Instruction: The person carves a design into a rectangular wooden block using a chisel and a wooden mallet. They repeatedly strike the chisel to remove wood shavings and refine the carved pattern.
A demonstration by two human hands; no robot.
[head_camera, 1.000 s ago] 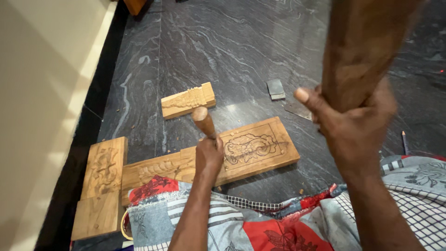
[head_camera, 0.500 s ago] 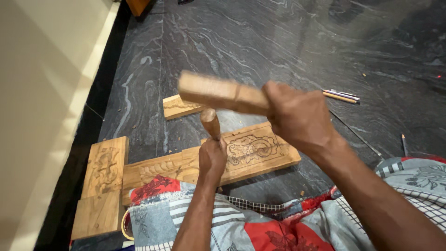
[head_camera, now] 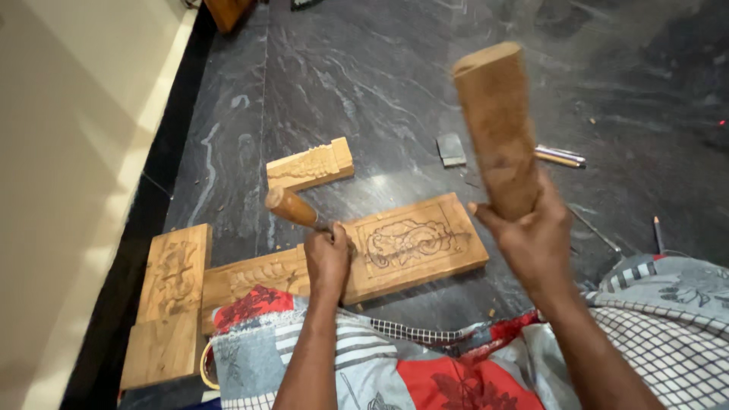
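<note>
From the head view, the left hand [head_camera: 328,258] is closing its grip around a chisel [head_camera: 292,209], whose rounded wooden handle is sticking up and away from the fist while its tip is pressing onto the long carved plank [head_camera: 395,247] lying on the dark stone floor [head_camera: 364,83] directly beneath that grip. The right hand [head_camera: 531,243] is wrapping its grip tightly around the lower end of a thick wooden mallet [head_camera: 497,125], which is rising upright above the fist, well apart from the plank. Beyond the left grip, a small carved block [head_camera: 310,165] is lying on the floor; to its left, an upright carved panel [head_camera: 173,300] is resting just beside the plank's end.
</note>
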